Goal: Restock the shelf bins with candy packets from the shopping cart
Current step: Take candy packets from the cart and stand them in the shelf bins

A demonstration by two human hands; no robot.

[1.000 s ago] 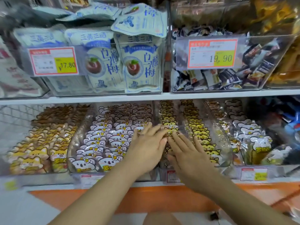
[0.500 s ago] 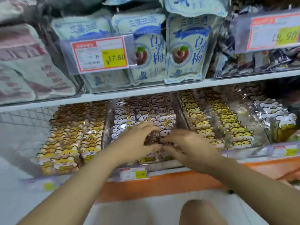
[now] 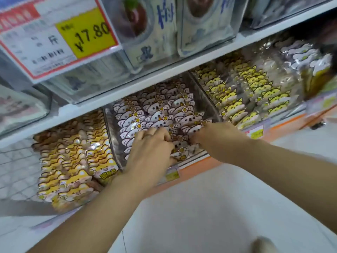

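Both hands are down in the middle bin (image 3: 113, 128) of the lower shelf, among the white candy packets (image 3: 160, 114) with flower prints. The left hand (image 3: 149, 152) has its fingers curled onto the front packets; the right hand (image 3: 215, 139) sits at its 3 o'clock, fingers tucked under, and whether either pinches a packet cannot be told. Brown and yellow packets (image 3: 71, 161) fill the bin at 9 o'clock, yellow cat packets (image 3: 251, 94) the one at 2 o'clock. A price tag (image 3: 54, 35) reading 17.80 hangs at 11 o'clock above the white shelf edge (image 3: 164, 75). Pale floor (image 3: 209, 207) lies below
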